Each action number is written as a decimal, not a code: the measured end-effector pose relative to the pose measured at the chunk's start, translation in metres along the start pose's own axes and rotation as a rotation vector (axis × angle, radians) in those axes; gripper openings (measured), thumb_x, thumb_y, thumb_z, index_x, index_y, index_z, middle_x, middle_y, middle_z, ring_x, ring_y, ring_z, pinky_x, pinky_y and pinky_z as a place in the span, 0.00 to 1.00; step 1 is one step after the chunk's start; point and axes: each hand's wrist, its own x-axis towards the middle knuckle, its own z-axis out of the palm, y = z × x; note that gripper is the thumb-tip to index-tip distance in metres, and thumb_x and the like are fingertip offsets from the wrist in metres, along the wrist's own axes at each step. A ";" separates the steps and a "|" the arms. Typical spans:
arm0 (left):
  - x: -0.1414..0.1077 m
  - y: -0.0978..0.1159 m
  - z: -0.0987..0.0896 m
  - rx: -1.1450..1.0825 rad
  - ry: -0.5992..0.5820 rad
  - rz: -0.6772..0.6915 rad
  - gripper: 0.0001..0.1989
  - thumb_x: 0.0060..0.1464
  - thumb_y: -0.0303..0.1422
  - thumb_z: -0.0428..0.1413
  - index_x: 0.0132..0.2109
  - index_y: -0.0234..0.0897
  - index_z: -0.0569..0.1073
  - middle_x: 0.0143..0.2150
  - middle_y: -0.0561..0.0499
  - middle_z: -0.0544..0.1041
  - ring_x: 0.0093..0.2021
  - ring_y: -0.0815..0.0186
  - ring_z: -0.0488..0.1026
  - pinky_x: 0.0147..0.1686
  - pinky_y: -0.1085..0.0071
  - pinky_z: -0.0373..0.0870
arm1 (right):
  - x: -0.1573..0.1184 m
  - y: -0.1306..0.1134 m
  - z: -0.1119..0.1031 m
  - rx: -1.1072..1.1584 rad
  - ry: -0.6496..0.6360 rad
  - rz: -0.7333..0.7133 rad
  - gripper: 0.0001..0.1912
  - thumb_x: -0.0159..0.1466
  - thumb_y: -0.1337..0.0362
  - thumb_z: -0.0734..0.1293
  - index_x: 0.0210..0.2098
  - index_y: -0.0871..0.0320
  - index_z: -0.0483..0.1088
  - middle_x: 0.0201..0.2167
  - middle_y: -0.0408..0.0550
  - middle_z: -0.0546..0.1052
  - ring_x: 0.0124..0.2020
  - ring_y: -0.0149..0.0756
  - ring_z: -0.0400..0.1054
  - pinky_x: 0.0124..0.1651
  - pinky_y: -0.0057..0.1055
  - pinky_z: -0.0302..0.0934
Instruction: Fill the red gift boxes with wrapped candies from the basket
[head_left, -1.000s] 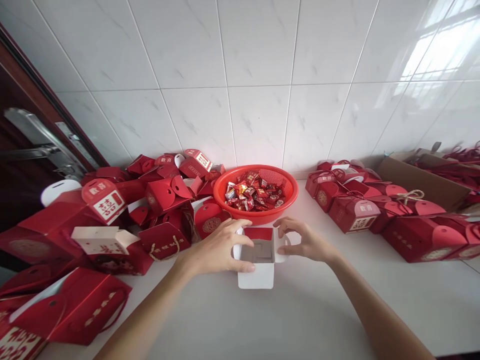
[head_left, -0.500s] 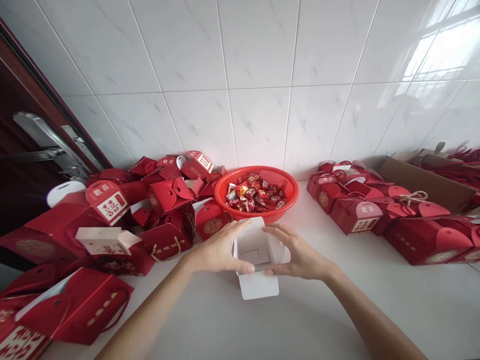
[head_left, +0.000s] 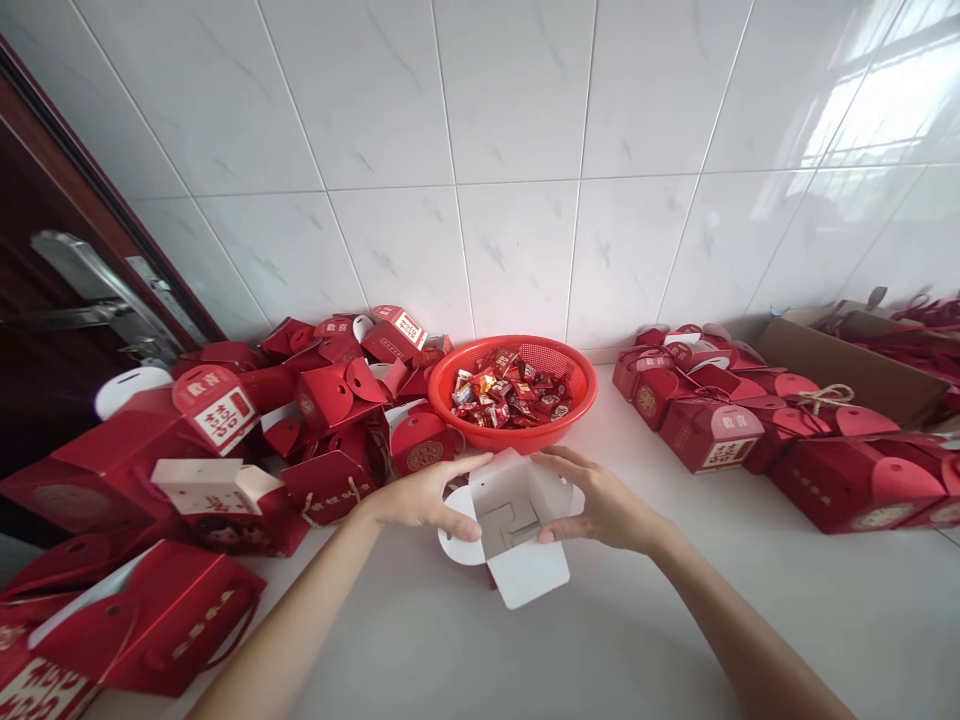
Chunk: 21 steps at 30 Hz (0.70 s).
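An open paper gift box (head_left: 507, 528) sits upright on the counter in front of me, its white inside facing up and its flaps folded outward. Inside, the interlocking bottom tabs show. My left hand (head_left: 429, 497) grips the box's left side, thumb on the rounded left flap and fingers behind it. On the opposite side, my right hand (head_left: 597, 503) has its thumb at the near right corner and its fingers around the back right edge. Just behind the box stands a red plastic basket (head_left: 517, 437) of wrapped candies (head_left: 510, 388).
Red gift boxes (head_left: 337, 390) lie heaped on the left. Several closed red boxes (head_left: 716, 430) stand in rows on the right, beside a brown cardboard carton (head_left: 847, 370). A tiled wall (head_left: 517, 250) runs behind the counter; a door handle (head_left: 90, 300) is at far left.
The box has turned slightly, and its left flap now lies spread outward under my left thumb. My left hand has shifted a little left. The front flap points more to the right.
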 end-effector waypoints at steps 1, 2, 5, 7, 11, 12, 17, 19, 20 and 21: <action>0.001 -0.002 0.000 -0.007 0.026 -0.007 0.56 0.39 0.45 0.71 0.72 0.43 0.54 0.73 0.42 0.53 0.72 0.48 0.52 0.66 0.52 0.57 | 0.000 0.001 0.000 -0.020 0.027 0.009 0.43 0.54 0.43 0.75 0.65 0.48 0.63 0.61 0.58 0.70 0.48 0.51 0.74 0.45 0.45 0.71; 0.002 -0.004 0.001 -0.019 0.048 -0.008 0.56 0.39 0.45 0.71 0.72 0.42 0.54 0.73 0.41 0.53 0.71 0.47 0.53 0.66 0.52 0.58 | 0.001 0.003 -0.001 -0.040 0.054 0.020 0.42 0.54 0.43 0.75 0.64 0.48 0.64 0.60 0.59 0.70 0.47 0.51 0.74 0.46 0.46 0.71; 0.004 -0.008 0.001 -0.041 0.099 -0.003 0.56 0.39 0.46 0.71 0.71 0.41 0.55 0.73 0.40 0.55 0.71 0.47 0.55 0.64 0.52 0.61 | 0.001 0.008 -0.002 -0.083 0.101 0.040 0.40 0.55 0.41 0.73 0.62 0.50 0.66 0.61 0.60 0.70 0.52 0.55 0.72 0.50 0.51 0.69; 0.004 -0.007 0.001 -0.029 0.111 0.007 0.55 0.40 0.46 0.70 0.71 0.41 0.55 0.73 0.40 0.55 0.71 0.47 0.55 0.64 0.53 0.62 | 0.000 0.010 -0.003 -0.097 0.105 0.037 0.40 0.56 0.40 0.72 0.63 0.51 0.65 0.61 0.61 0.69 0.54 0.57 0.70 0.51 0.53 0.69; -0.002 0.000 -0.001 0.110 0.092 0.002 0.51 0.46 0.49 0.66 0.72 0.42 0.54 0.73 0.42 0.54 0.71 0.49 0.54 0.65 0.56 0.60 | -0.001 0.011 -0.002 -0.104 0.104 0.008 0.40 0.57 0.39 0.71 0.63 0.50 0.64 0.62 0.61 0.68 0.57 0.57 0.69 0.52 0.51 0.69; -0.005 0.004 -0.002 0.160 0.093 -0.002 0.49 0.49 0.50 0.65 0.72 0.41 0.54 0.73 0.41 0.55 0.71 0.50 0.56 0.65 0.56 0.60 | -0.001 0.011 -0.002 -0.098 0.108 -0.005 0.40 0.57 0.39 0.70 0.63 0.50 0.64 0.62 0.61 0.68 0.57 0.56 0.69 0.52 0.51 0.69; -0.016 0.022 -0.008 0.283 0.178 -0.045 0.41 0.56 0.53 0.57 0.70 0.38 0.59 0.64 0.39 0.71 0.61 0.51 0.70 0.58 0.59 0.69 | 0.000 0.010 -0.001 -0.026 0.148 -0.058 0.39 0.59 0.38 0.67 0.63 0.51 0.64 0.58 0.60 0.70 0.50 0.50 0.71 0.49 0.47 0.70; -0.018 0.031 -0.012 0.331 0.220 -0.057 0.38 0.56 0.54 0.57 0.68 0.40 0.64 0.61 0.41 0.74 0.58 0.52 0.73 0.54 0.61 0.71 | 0.000 0.010 0.000 0.008 0.173 -0.073 0.38 0.59 0.37 0.67 0.62 0.52 0.64 0.57 0.60 0.72 0.48 0.48 0.72 0.49 0.46 0.70; -0.018 0.037 -0.015 0.367 0.237 -0.053 0.36 0.56 0.54 0.56 0.66 0.42 0.66 0.59 0.42 0.75 0.57 0.53 0.74 0.52 0.62 0.72 | 0.000 0.010 0.000 0.025 0.185 -0.080 0.38 0.60 0.37 0.66 0.62 0.52 0.64 0.56 0.59 0.72 0.47 0.47 0.72 0.49 0.45 0.70; -0.017 0.043 -0.018 0.406 0.254 -0.044 0.34 0.57 0.54 0.55 0.65 0.43 0.68 0.58 0.44 0.77 0.55 0.54 0.75 0.51 0.64 0.73 | 0.000 0.010 0.000 0.039 0.198 -0.084 0.37 0.60 0.37 0.66 0.61 0.52 0.65 0.55 0.59 0.72 0.46 0.46 0.72 0.48 0.45 0.70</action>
